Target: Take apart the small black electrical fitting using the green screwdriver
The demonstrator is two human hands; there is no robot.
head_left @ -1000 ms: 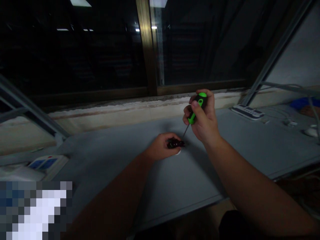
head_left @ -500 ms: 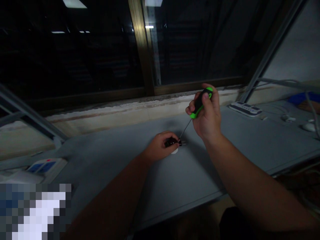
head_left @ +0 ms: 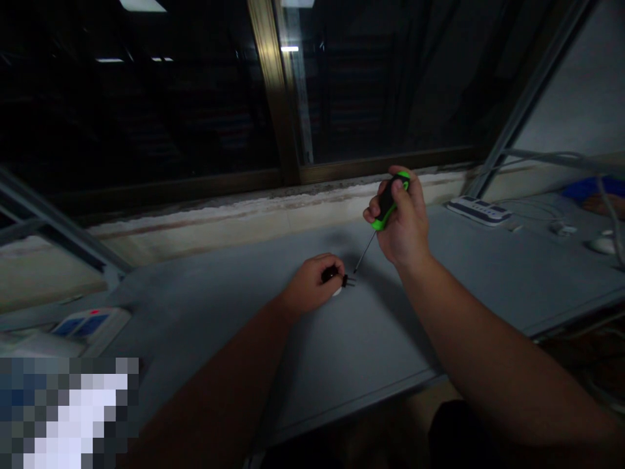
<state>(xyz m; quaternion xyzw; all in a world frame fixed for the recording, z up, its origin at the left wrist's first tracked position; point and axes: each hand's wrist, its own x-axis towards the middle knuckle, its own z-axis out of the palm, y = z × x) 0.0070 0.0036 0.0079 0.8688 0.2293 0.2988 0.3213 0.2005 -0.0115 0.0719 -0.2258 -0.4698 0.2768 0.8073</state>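
Note:
My left hand is closed around a small black plug just above the grey table. Two thin metal prongs stick out of the plug to the right. Under the fingers shows the edge of a round white piece, partly hidden. My right hand grips a screwdriver with a black and green handle. Its slim shaft slants down to the left, and the tip is a little apart from the plug, above and right of the prongs.
A power strip lies at the back right, with cables and a white charger-like piece near it. On the left is another white socket block. Metal frame posts rise at both sides, and a window stands behind the table.
The screwdriver tip has come away from the plug. My left hand has shifted slightly left with the plug, turning it a little so the prongs show more clearly.

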